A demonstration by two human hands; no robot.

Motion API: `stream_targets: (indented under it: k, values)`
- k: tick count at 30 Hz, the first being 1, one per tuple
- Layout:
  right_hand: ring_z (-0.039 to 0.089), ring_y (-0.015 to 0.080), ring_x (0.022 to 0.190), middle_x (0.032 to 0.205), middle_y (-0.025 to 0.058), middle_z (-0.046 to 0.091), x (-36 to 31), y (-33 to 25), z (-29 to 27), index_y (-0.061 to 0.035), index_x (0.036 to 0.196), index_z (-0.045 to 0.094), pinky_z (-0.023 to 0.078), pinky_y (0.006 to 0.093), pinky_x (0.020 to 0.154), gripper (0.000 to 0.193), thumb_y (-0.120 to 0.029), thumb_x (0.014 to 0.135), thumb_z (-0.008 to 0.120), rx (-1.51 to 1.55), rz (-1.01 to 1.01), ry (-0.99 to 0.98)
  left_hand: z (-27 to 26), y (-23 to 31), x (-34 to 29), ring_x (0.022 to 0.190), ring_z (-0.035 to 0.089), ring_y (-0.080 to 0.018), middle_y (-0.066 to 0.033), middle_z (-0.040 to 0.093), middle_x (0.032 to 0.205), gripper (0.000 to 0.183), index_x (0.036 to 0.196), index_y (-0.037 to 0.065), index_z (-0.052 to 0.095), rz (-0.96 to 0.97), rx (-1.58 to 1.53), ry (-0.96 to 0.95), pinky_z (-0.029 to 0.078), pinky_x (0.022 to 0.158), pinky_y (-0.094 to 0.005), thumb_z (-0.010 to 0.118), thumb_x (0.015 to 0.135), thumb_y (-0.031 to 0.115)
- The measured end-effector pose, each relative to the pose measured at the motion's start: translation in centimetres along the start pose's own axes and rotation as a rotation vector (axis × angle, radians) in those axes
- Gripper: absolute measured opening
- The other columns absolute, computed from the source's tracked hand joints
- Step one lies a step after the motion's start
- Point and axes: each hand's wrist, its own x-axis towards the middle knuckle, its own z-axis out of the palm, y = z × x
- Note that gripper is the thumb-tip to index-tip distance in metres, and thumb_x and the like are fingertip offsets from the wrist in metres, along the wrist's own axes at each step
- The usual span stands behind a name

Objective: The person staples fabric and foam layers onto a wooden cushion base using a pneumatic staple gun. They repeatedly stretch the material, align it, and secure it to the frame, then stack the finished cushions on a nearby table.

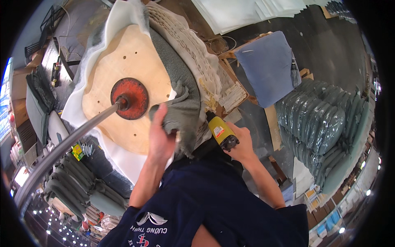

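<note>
My left hand (161, 138) is closed on the loose edge of a dark grey fabric (185, 119), bunched up at the right side of a round plywood board (96, 92). The fabric lies folded over part of the board's rim, while white padding (74, 105) sticks out around the rest. In my right hand (243, 144) is a yellow-green staple gun (219, 129) with black ends, just right of the fabric and apart from my left hand. A red metal disc (142, 99) on a rod presses on the board's middle.
The metal rod (68, 142) slants in from the lower left. Beige ruffled cloth (197, 49) hangs beside the board. A blue padded piece (265, 68) and plastic-wrapped grey cushions (317, 119) are to the right. Grey cushions (78, 175) lie stacked at lower left. White sheets (242, 14) lie at the top.
</note>
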Motion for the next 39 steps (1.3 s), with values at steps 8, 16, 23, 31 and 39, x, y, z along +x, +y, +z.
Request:
stream_targets:
  k: [8, 16, 23, 31, 39]
  values:
    - [0.072, 0.0422, 0.078, 0.080, 0.0188, 0.072, 5.6, -7.0, -3.1, -0.0062, 0.109, 0.069, 0.056, 0.0459, 0.070, 0.045, -0.019, 0.071, 0.088, -0.110, 0.028, -0.140, -4.5, 2.0, 4.1, 0.117, 0.072, -0.0301, -0.0198, 0.074, 0.128, 0.043, 0.129, -0.005, 0.065, 0.019, -0.127, -0.038, 0.055, 0.106, -0.0440, 0.052, 0.111, 0.031]
    - [0.073, 0.0427, 0.081, 0.083, 0.0193, 0.074, 7.4, -7.6, -2.0, -0.0056, 0.111, 0.068, 0.057, 0.0452, 0.069, 0.058, -0.015, 0.061, 0.095, -0.149, 0.098, -0.251, -4.1, 3.6, 6.2, 0.107, 0.076, -0.0298, -0.0194, 0.077, 0.116, 0.038, 0.120, -0.004, 0.070, -0.091, -0.210, -0.059, 0.059, 0.100, -0.0430, 0.054, 0.110, 0.029]
    - [0.072, 0.0427, 0.074, 0.079, 0.0186, 0.072, 6.9, -7.4, -2.0, -0.0057, 0.104, 0.069, 0.056, 0.0425, 0.066, 0.045, -0.013, 0.065, 0.090, -0.043, 0.109, -0.193, -2.2, 4.7, 7.6, 0.103, 0.076, -0.0265, -0.0144, 0.077, 0.108, 0.027, 0.113, 0.001, 0.069, -0.148, -0.257, -0.191, 0.060, 0.094, -0.0417, 0.055, 0.109, 0.023]
    - [0.069, 0.0430, 0.075, 0.076, 0.0187, 0.069, 6.0, -6.3, -1.1, -0.0053, 0.098, 0.066, 0.054, 0.0422, 0.065, 0.037, -0.012, 0.068, 0.086, 0.013, 0.070, -0.124, 0.3, 5.6, 9.7, 0.093, 0.076, -0.0258, -0.0126, 0.078, 0.104, 0.025, 0.113, 0.001, 0.071, -0.182, -0.145, -0.158, 0.062, 0.088, -0.0411, 0.060, 0.107, 0.023]
    - [0.067, 0.0462, 0.077, 0.077, 0.0180, 0.068, 5.5, -6.0, 0.8, -0.0054, 0.100, 0.068, 0.054, 0.0463, 0.069, 0.041, -0.015, 0.064, 0.086, -0.066, 0.041, 0.030, 3.1, 5.9, 13.6, 0.084, 0.075, -0.0235, -0.0084, 0.078, 0.096, 0.022, 0.106, 0.003, 0.073, -0.337, -0.001, -0.164, 0.062, 0.078, -0.0383, 0.068, 0.102, 0.024]
